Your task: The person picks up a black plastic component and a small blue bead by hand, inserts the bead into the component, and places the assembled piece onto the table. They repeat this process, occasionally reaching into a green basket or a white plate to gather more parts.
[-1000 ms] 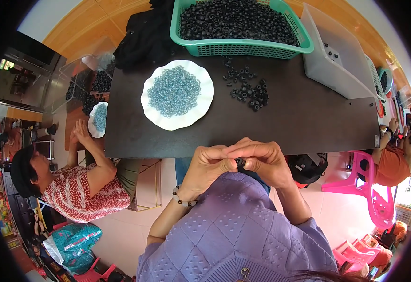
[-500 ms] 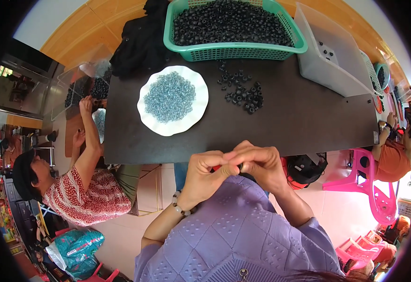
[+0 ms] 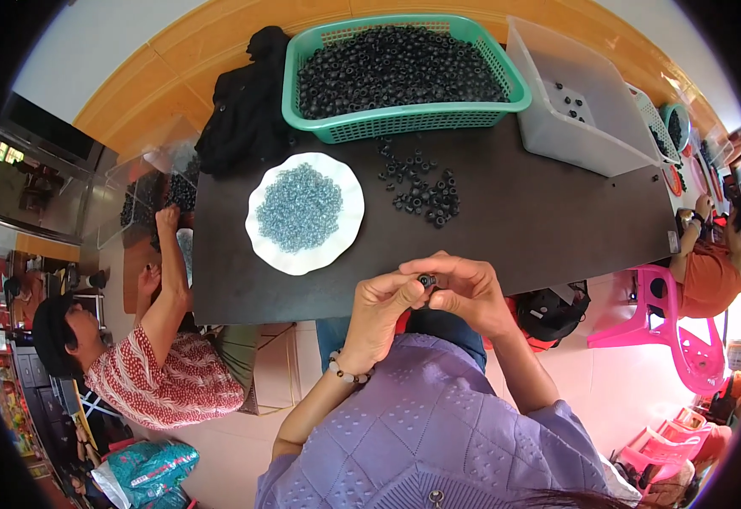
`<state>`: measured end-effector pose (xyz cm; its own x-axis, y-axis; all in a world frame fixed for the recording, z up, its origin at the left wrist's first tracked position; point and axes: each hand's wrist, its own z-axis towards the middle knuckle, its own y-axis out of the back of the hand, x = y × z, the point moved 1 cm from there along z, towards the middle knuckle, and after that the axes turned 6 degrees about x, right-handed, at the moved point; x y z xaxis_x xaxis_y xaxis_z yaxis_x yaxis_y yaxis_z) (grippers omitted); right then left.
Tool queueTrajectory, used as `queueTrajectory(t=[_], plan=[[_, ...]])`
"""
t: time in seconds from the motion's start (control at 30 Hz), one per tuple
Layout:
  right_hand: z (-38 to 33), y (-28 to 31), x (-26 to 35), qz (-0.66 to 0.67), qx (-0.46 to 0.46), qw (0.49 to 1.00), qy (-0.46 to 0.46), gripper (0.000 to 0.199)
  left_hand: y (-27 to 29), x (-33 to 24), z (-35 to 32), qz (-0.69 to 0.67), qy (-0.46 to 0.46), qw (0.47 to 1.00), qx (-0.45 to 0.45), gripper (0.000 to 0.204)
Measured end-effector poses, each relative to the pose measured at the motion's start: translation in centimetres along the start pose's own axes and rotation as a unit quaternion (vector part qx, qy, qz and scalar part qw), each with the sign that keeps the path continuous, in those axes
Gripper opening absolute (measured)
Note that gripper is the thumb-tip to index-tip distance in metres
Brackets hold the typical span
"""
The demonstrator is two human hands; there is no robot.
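Just over the table's near edge my two hands meet, fingertips together. Between them shows a small round black part (image 3: 426,280) with a hollow-looking end. My left hand (image 3: 381,310) pinches it from one side, thumb on top, a beaded bracelet at the wrist. On the other side my right hand (image 3: 470,295) closes its thumb and curled fingers about it. A scalloped white plate (image 3: 349,222) bears many small clear bluish pieces (image 3: 299,208). To its right lies a loose heap of black ring-like parts (image 3: 430,199) on the dark table (image 3: 523,229).
A green basket (image 3: 421,114) full of black parts stands at the back. Right of it is a clear plastic bin (image 3: 591,144) with several parts; black cloth (image 3: 243,110) lies left. Another person (image 3: 167,356) works at left. A pink chair (image 3: 671,331) stands at right.
The black part, mostly hidden between my fingers before, now shows its round end upward. My fingers have shifted around it. The whole view has tilted, so the table sits lower.
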<state>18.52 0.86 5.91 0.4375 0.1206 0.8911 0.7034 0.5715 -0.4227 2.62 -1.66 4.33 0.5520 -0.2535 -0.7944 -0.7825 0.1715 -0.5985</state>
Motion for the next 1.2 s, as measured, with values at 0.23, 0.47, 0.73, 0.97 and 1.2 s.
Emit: queueTrajectory(t=[0.23, 0.47, 0.73, 0.97, 1.2], plan=[[-0.4, 0.9, 0.0, -0.053, -0.044, 0.998, 0.013, 0.023, 0.6, 0.7, 0.1, -0.006, 0.052, 0.998, 0.028, 0.019], [2.0, 7.3, 11.1, -0.522, -0.269, 0.801, 0.117, 0.021, 3.8, 1.2, 0.7, -0.158, 0.098, 0.982, 0.033, 0.031], [4.4, 20.6, 16.5, -0.71, -0.414, 0.568, 0.05, 0.029, 3.8, 1.5, 0.6, -0.169, 0.101, 0.979, 0.048, 0.033], [4.5, 13.9, 11.8, -0.686, -0.362, 0.593, 0.217, 0.02, 3.8, 1.3, 0.7, -0.177, 0.112, 0.976, 0.055, 0.032], [5.6, 9.1, 3.7, -0.65, -0.091, 0.749, 0.097, 0.016, 3.8, 1.2, 1.0, -0.176, 0.115, 0.976, 0.059, 0.033]])
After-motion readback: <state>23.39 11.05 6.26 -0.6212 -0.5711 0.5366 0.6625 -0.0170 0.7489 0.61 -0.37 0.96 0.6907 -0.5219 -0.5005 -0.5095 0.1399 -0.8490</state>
